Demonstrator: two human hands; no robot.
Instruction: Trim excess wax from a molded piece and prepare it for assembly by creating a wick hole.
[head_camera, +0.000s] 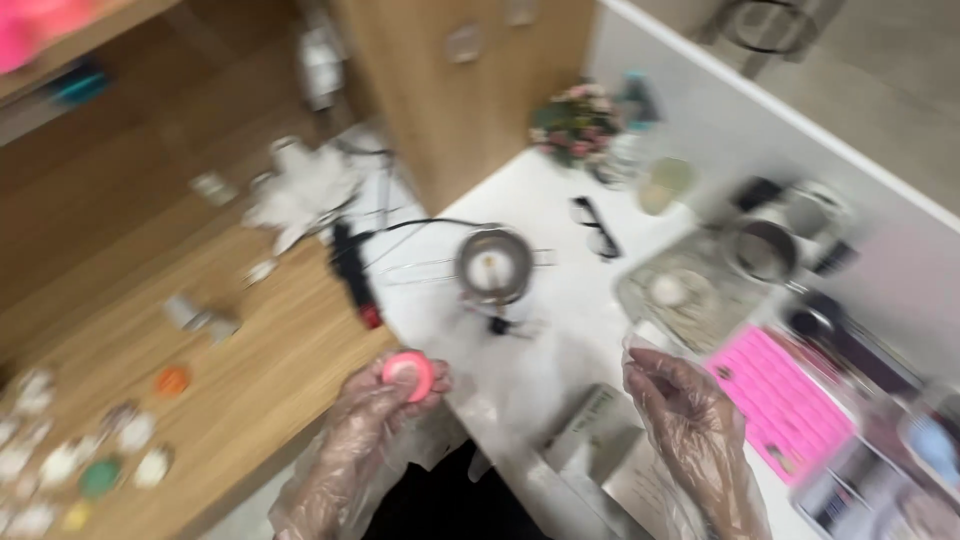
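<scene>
Both my hands wear thin clear plastic gloves. My left hand (385, 405) holds a small round pink disc (408, 373) at its fingertips, above the near edge of the white table (560, 330). My right hand (675, 405) is raised near the table's right part, its fingers pinched on a bit of clear plastic film (640, 345). A small metal pot (493, 263) on a wire stand sits on the table beyond both hands. The frame is blurred by motion.
A pink silicone mould (785, 400) lies to the right, with a grey mat (690, 295), a steel pot (765, 250) and dark glasses (597, 228) behind. A flower bunch (577, 122) stands at the back. Round discs (100, 460) and a black power strip (352, 275) lie on the wooden floor.
</scene>
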